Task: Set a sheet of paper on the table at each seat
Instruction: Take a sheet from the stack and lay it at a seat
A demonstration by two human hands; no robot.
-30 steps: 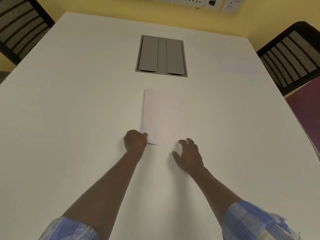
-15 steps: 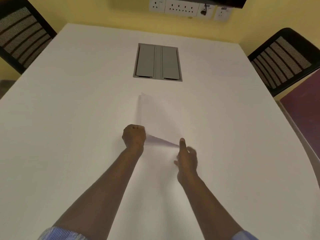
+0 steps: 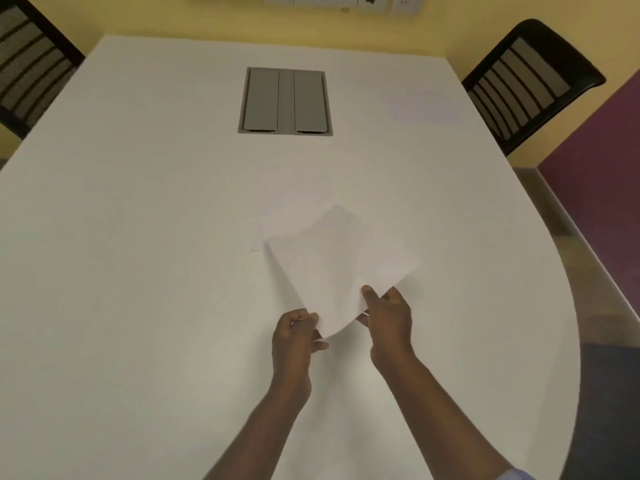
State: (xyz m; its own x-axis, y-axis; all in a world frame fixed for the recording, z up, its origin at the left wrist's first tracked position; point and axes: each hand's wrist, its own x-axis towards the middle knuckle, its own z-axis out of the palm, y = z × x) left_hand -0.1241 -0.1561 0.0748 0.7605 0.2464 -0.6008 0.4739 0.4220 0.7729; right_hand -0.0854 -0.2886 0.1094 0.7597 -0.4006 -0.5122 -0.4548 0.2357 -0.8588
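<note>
A white sheet of paper (image 3: 341, 265) is lifted off the white table (image 3: 138, 271), tilted, with its near corner low. My left hand (image 3: 298, 336) pinches the sheet's near corner. My right hand (image 3: 388, 317) grips its near right edge, thumb on top. Beneath and behind it more white paper (image 3: 287, 209) lies flat on the table, faint against the surface; I cannot tell how many sheets. Another pale sheet (image 3: 422, 105) lies flat at the far right seat.
A grey cable hatch (image 3: 285, 100) is set into the table's middle. Black mesh chairs stand at the far left (image 3: 27, 71) and far right (image 3: 523, 84). Wall sockets (image 3: 343, 1) line the yellow wall. The table's right edge curves toward a purple panel (image 3: 595, 188).
The top sheet has come up off the pile and been drawn toward me. My right hand went from resting open beside the paper to gripping its edge; my left hand stayed on the corner.
</note>
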